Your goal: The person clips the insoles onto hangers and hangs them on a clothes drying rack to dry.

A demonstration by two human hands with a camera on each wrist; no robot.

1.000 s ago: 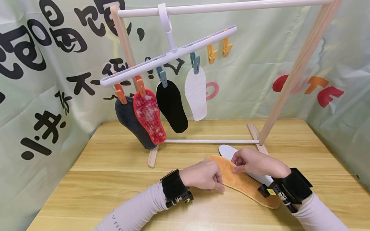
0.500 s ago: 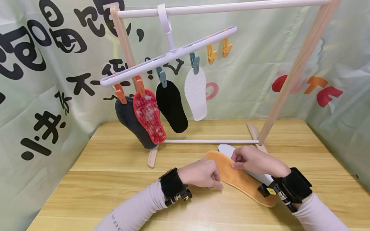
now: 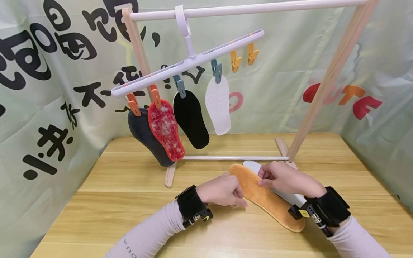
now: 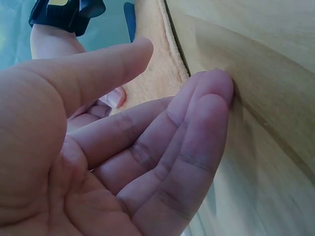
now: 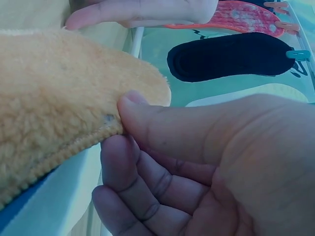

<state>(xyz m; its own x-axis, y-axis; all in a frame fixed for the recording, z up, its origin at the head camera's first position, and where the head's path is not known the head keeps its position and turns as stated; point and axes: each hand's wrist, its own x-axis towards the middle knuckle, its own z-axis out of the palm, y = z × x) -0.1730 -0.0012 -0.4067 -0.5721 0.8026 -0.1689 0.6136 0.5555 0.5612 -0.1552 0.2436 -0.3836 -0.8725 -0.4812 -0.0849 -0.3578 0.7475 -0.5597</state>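
An orange fuzzy insole lies slanted over the table, its far end tipped up. My right hand pinches its far edge between thumb and fingers, seen closely in the right wrist view where the fleecy insole fills the left. Behind it a white insole shows in part. My left hand is beside the orange insole's left edge. In the left wrist view the left hand has its fingers loosely bent and thumb apart, holding nothing; the fingertips are close to the tabletop.
A white hanger hangs from the rack's rail. Clipped on it are a dark grey insole, a red one, a black one and a white one. Two yellow clips hold nothing.
The orange insole's far end has risen and shifted slightly left and away in the right hand's pinch. The left hand has moved a little left and away.
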